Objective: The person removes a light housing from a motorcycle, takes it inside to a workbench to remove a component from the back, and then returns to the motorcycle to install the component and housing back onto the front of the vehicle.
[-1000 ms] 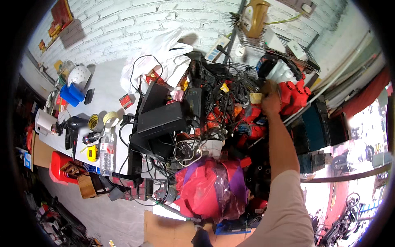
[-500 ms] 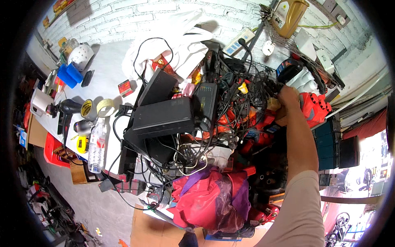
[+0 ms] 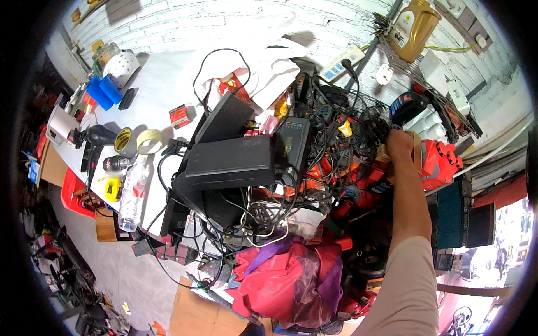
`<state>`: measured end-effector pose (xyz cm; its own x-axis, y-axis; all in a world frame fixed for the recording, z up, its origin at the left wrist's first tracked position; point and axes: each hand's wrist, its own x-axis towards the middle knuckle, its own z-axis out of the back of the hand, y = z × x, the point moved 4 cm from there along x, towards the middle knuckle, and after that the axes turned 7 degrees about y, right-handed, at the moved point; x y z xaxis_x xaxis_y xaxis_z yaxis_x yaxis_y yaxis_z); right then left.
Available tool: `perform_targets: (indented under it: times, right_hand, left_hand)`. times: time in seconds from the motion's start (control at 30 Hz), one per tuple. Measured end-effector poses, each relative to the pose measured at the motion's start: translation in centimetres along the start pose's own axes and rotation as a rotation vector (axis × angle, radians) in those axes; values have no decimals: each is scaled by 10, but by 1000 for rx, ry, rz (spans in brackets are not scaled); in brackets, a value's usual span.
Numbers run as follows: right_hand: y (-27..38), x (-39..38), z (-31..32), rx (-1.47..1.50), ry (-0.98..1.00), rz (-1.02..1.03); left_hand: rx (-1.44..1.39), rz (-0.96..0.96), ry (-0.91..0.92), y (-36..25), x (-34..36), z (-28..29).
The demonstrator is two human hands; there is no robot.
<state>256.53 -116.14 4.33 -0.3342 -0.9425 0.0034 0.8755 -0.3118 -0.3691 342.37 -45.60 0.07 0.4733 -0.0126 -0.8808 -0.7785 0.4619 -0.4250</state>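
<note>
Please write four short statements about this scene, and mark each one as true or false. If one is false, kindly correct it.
1. The right hand is beside the tangled dark cables. True.
2. Both of the person's hands are visible. False: only the right hand shows.
3. In the picture, the yellow tape measure is right of the plastic bottle. False: it is left of the bottle.
4. The jug near the wall is golden. True.

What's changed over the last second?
The view shifted, carrying the gold jug rightward in the picture. A brown piece now shows to the right of the right hand; I can't tell if it's held. The hand stays by the cable pile; black box and bottle stayed put.
</note>
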Motion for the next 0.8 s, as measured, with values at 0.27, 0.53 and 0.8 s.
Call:
perform_targets:
  times: [0.27,0.53,0.8]
  right_hand:
    - [8,-18,49,140,14,41]
    - [-57,-17,33,926,-125,120]
    - [162,-326,138,2106,681,199]
  left_hand:
    - [-42,-6,-41,18,-18,28]
    - [1,-10,-15,4,-18,34]
    - [48,-88,68,14,-53,167]
